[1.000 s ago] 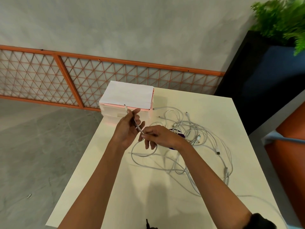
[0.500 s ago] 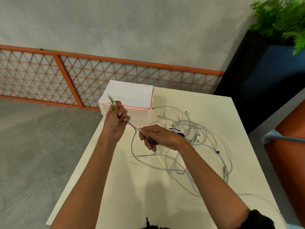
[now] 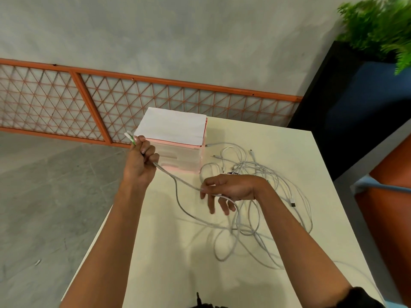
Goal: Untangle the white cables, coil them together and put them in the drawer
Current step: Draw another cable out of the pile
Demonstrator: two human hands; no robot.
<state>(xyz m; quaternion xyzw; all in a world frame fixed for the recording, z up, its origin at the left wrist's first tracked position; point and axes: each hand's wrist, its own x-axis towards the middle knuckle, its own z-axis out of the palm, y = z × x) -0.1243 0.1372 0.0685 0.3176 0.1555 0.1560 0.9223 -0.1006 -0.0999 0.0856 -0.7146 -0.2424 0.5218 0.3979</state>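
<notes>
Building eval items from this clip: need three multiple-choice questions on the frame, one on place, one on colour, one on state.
1. Where does the drawer unit stand? A) far left corner of the table B) its near right corner C) its centre
2. Colour of the railing frame? A) blue B) orange C) black
3. State of the white cables? A) coiled B) inside a drawer C) loose tangle on the tabletop
Key: 1A, it sits at the tabletop's far left edge; 2B, its bars are orange; 3C, uncoiled loops sprawl beside the unit.
</notes>
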